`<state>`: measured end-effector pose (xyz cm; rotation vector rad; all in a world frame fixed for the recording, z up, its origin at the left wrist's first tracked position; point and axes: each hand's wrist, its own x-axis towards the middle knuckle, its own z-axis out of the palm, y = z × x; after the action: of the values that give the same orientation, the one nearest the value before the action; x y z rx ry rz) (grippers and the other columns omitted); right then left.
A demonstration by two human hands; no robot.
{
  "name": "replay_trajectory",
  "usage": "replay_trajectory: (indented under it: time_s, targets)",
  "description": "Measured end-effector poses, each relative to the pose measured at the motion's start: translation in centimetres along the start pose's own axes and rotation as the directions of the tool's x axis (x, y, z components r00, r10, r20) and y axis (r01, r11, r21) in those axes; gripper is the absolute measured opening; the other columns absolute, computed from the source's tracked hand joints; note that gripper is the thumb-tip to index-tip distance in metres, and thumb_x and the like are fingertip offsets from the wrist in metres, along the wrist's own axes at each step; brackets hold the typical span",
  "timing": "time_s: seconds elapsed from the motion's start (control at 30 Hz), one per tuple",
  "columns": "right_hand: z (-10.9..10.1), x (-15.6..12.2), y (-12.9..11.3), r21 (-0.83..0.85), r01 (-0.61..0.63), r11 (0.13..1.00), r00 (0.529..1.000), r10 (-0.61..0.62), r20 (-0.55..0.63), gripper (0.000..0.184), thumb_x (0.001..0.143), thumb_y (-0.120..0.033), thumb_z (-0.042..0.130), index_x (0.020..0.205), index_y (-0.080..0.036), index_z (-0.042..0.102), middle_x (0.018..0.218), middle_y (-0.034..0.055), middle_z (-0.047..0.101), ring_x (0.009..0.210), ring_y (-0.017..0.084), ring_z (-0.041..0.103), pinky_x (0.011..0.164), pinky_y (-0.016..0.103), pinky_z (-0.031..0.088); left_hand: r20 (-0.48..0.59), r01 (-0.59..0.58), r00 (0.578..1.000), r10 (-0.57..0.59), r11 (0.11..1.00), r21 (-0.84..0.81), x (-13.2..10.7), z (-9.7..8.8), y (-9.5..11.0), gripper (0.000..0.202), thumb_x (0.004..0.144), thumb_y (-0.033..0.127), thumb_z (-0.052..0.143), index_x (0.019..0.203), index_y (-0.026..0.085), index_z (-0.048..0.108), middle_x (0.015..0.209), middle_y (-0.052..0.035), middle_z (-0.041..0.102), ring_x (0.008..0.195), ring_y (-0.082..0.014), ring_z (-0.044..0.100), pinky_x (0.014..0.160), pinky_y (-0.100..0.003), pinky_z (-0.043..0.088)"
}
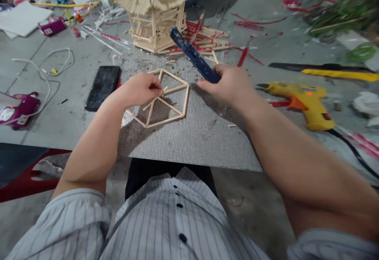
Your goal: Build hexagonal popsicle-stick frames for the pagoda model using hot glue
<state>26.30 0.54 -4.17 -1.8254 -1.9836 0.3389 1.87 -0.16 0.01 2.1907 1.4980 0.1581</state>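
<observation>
A flat six-sided frame of thin wooden sticks (186,101), with spokes meeting near its middle, lies on the table in front of me. Over its centre, my left hand (145,88) has thumb and fingers pinched together on a short wooden stick (165,89). Part of the frame is hidden under that hand. To the right of the frame, my right hand (231,82) is closed around a long dark blue tool (194,54) with whitish specks. The tool points up and left; its exact kind is unclear.
Behind the frame stands a pagoda-like stick model (155,19), beside a pile of sticks (207,40) with red wrappers. A black phone (103,87) lies left. At right are a yellow glue gun (310,102) with its cord and a yellow-black utility knife (334,72).
</observation>
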Motion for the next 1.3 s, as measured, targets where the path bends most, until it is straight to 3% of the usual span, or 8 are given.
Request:
replay_trajectory:
  time_s: [0.2,0.37,0.5,0.63,0.87,1.0,1.2,1.3]
  targets:
    - [0.5,0.3,0.4,0.257,-0.057,0.965,0.997,0.044,0.057,0.024,0.073,-0.048,0.064,0.066,-0.027,0.054,0.064,0.0039,0.063,0.069,0.027,0.064,0.066,0.044,0.052,-0.073,0.116,0.987,-0.14,0.957,-0.265,1.0,1.0,-0.7,0.025,0.091,0.024,0.051,0.112,0.014,0.06,0.06,0.0007,0.056,0.06,-0.0095,0.057,0.065,-0.026,0.05]
    - [0.8,0.3,0.4,0.704,-0.235,0.67,0.949,0.001,0.316,0.016,0.076,-0.039,0.066,0.073,-0.024,0.061,0.072,0.0055,0.069,0.064,0.022,0.064,0.055,0.036,0.053,-0.178,0.192,0.942,-0.285,0.892,-0.41,1.3,0.3,-1.2,0.036,0.088,0.016,0.053,0.123,0.015,0.053,0.066,0.0014,0.057,0.058,-0.0085,0.057,0.064,-0.024,0.051]
    - [0.2,0.0,-0.1,0.768,-0.421,0.482,0.877,-0.001,0.481,0.007,0.079,-0.026,0.064,0.08,-0.019,0.066,0.077,0.0069,0.067,0.063,0.017,0.063,0.056,0.03,0.053,-0.168,0.24,0.902,-0.398,0.784,-0.572,1.3,0.1,-1.2,0.032,0.081,0.009,0.057,0.112,0.015,0.056,0.066,0.0017,0.058,0.048,-0.0069,0.05,0.055,-0.023,0.048]
    - [0.1,-0.2,-0.5,0.794,-0.468,0.388,0.851,-0.045,0.523,0.01,0.078,-0.018,0.059,0.084,-0.019,0.067,0.078,0.0057,0.066,0.063,0.016,0.064,0.056,0.029,0.053,-0.153,0.277,0.891,-0.428,0.779,-0.563,1.7,0.8,-1.6,0.034,0.08,0.006,0.056,0.112,0.017,0.057,0.068,0.0013,0.059,0.047,-0.0074,0.05,0.056,-0.024,0.048]
    - [0.7,0.0,0.0,0.787,-0.486,0.38,0.819,-0.119,0.562,0.008,0.075,-0.024,0.061,0.081,-0.02,0.064,0.071,0.007,0.068,0.066,0.021,0.066,0.057,0.032,0.055,-0.263,0.159,0.91,-0.32,0.857,-0.49,2.6,2.6,-3.1,0.033,0.074,0.007,0.054,0.105,0.015,0.061,0.067,0.0021,0.058,0.055,-0.0111,0.057,0.058,-0.024,0.048]
    - [0.3,0.7,1.3,0.762,-0.517,0.388,0.797,-0.104,0.594,0.013,0.071,-0.025,0.062,0.081,-0.018,0.065,0.094,0.0113,0.075,0.066,0.019,0.067,0.055,0.031,0.055,-0.295,0.111,0.911,-0.287,0.862,-0.495,2.7,3.0,-3.5,0.036,0.074,0.01,0.054,0.109,0.014,0.062,0.065,0.0033,0.058,0.056,-0.0112,0.058,0.059,-0.024,0.048]
    - [-1.0,1.2,3.5,0.674,-0.549,0.495,0.571,-0.367,0.735,0.028,0.07,-0.029,0.062,0.094,-0.014,0.068,0.1,0.014,0.076,0.074,0.022,0.072,0.067,0.033,0.058,-0.263,0.022,0.957,-0.124,0.932,-0.361,2.1,3.1,-2.0,0.048,0.075,0.014,0.057,0.123,0.011,0.061,0.073,0.0002,0.066,0.067,-0.0132,0.061,0.069,-0.026,0.046]
    - [-1.2,0.8,3.3,0.673,-0.514,0.532,0.517,-0.434,0.738,0.034,0.069,-0.03,0.064,0.099,-0.014,0.068,0.101,0.0133,0.076,0.072,0.021,0.071,0.064,0.032,0.057,-0.239,-0.038,0.97,-0.049,0.937,-0.347,1.7,3.2,-1.0,0.05,0.075,0.016,0.057,0.125,0.011,0.061,0.078,-0.0011,0.068,0.073,-0.0141,0.062,0.074,-0.028,0.047]
